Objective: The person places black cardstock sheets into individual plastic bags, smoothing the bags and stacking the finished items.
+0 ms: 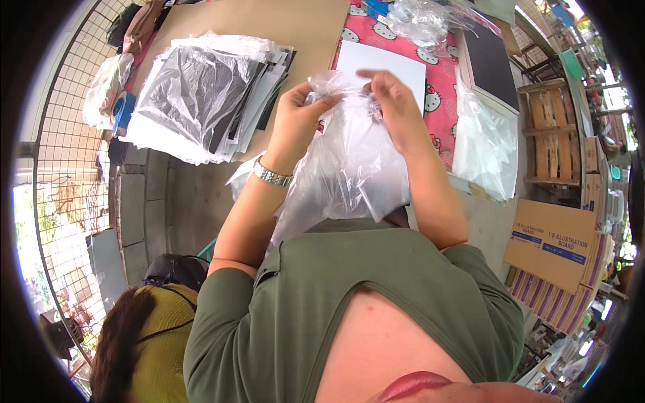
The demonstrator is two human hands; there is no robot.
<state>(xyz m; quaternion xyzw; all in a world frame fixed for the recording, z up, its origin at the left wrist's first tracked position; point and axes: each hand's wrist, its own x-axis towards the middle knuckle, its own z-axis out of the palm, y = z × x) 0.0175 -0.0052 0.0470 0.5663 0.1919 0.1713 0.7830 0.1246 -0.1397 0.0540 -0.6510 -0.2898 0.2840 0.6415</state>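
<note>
A clear plastic bag [334, 163] hangs crumpled between my two hands and drapes down to my lap. My left hand [300, 115], with a metal watch on its wrist, pinches the gathered top of the bag between thumb and fingers. On the other side of that opening, my right hand [396, 107] also grips the bag's edge, its index finger stretched out and slightly blurred. Just beyond my hands lies a white board [404, 75] on the table, partly covered by the bag and my right hand.
To the left sits a stack of plastic-wrapped black and white boards [201, 91] on brown cardboard [295, 23]. At the right are clear plastic bags [485, 144] and a black board [489, 67]. A pink patterned cloth [440, 124] covers the table. Someone in a yellow-green top [164, 336] is at lower left.
</note>
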